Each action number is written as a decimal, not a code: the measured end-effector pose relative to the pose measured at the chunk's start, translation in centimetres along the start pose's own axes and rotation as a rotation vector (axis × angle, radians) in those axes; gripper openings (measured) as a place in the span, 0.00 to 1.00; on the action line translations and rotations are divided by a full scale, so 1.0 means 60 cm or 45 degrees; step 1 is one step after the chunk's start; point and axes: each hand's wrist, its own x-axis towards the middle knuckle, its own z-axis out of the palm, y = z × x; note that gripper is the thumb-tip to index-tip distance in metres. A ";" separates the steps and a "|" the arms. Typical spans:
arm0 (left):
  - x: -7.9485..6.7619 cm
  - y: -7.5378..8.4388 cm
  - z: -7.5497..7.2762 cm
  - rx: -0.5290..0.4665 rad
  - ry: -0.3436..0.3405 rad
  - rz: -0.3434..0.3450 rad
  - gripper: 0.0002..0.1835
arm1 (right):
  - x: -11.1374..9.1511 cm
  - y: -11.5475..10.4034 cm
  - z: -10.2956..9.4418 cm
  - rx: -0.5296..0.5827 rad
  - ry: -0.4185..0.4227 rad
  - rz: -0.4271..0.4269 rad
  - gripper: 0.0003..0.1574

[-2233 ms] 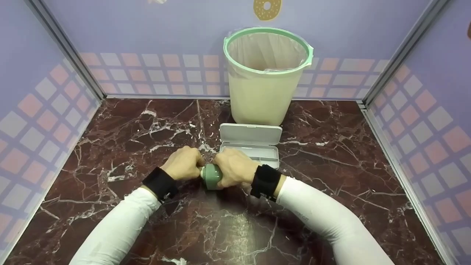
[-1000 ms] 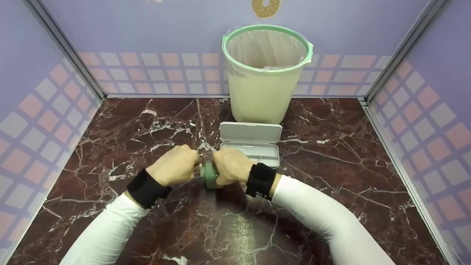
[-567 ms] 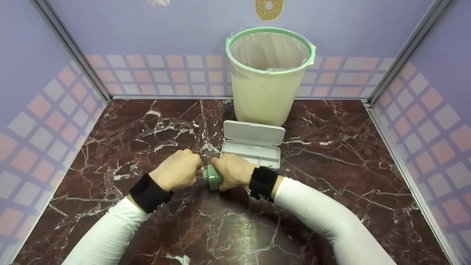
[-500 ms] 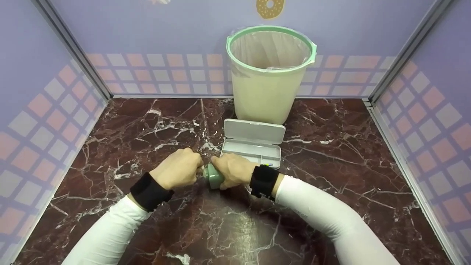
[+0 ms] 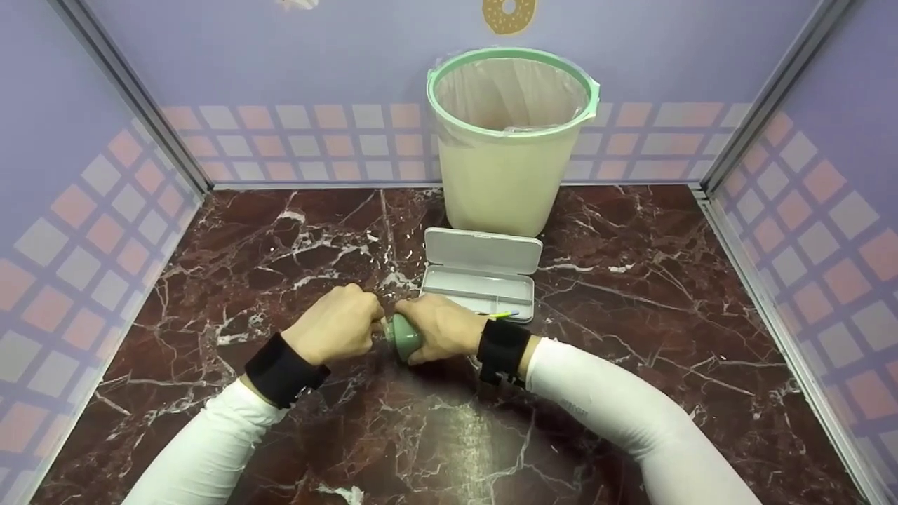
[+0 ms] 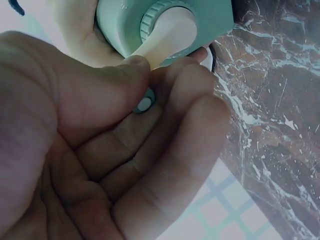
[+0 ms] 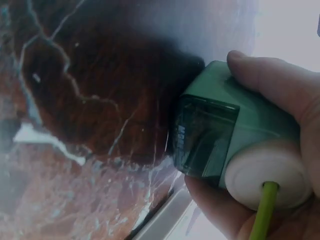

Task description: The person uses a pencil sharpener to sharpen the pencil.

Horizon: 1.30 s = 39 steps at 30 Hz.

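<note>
A green crank pencil sharpener (image 5: 403,338) is held just above or on the table; its contact is hidden. My right hand (image 5: 443,327) grips its body, thumb on one side and fingers on the other. In the right wrist view the sharpener (image 7: 260,112) shows a clear shavings drawer (image 7: 207,140) and a cream disc (image 7: 267,175) with a yellow-green pencil (image 7: 263,212) in its hole. The pencil's far end (image 5: 502,315) shows past my right wrist. My left hand (image 5: 335,322) pinches the cream crank handle (image 6: 172,34), fingers curled; a small green-and-white end (image 6: 145,103) shows between them.
An open white pencil case (image 5: 484,254) with divided compartments stands right behind my right hand. Behind it is a lined waste bin (image 5: 501,182) with a green rim. Small white scraps (image 5: 372,238) lie on the dark marbled table (image 5: 449,435). Patterned walls (image 5: 295,144) enclose three sides.
My left hand has shifted slightly left. The sharpener has tilted in my right hand, and the pencil's yellow-green end has come into sight over the case's front edge.
</note>
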 end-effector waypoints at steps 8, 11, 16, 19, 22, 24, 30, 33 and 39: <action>-0.006 0.021 -0.010 0.004 -0.019 -0.041 0.14 | -0.002 0.000 -0.007 0.048 -0.027 0.051 0.36; -0.016 0.031 -0.006 -0.038 -0.068 -0.053 0.14 | -0.001 0.000 -0.010 0.071 -0.028 0.068 0.34; -0.025 0.031 0.022 -0.116 -0.131 -0.033 0.14 | 0.000 0.001 -0.013 0.044 0.010 0.099 0.34; -0.020 0.017 0.043 -0.191 -0.167 -0.065 0.14 | 0.001 0.001 -0.013 0.021 0.028 0.093 0.34; -0.012 0.000 0.060 -0.285 -0.229 -0.118 0.14 | 0.002 0.001 -0.011 0.018 0.044 0.078 0.33; -0.006 -0.010 0.069 -0.333 -0.260 -0.157 0.14 | 0.002 0.001 -0.009 0.027 0.046 0.068 0.33; 0.013 -0.034 0.083 -0.317 -0.276 -0.207 0.15 | 0.003 0.001 -0.003 0.052 0.010 0.047 0.34; 0.024 -0.043 0.085 -0.264 -0.244 -0.188 0.13 | 0.003 0.003 -0.002 0.061 0.011 0.038 0.34; 0.034 -0.050 0.076 -0.212 -0.174 -0.202 0.12 | 0.001 0.003 -0.001 0.072 -0.016 0.030 0.35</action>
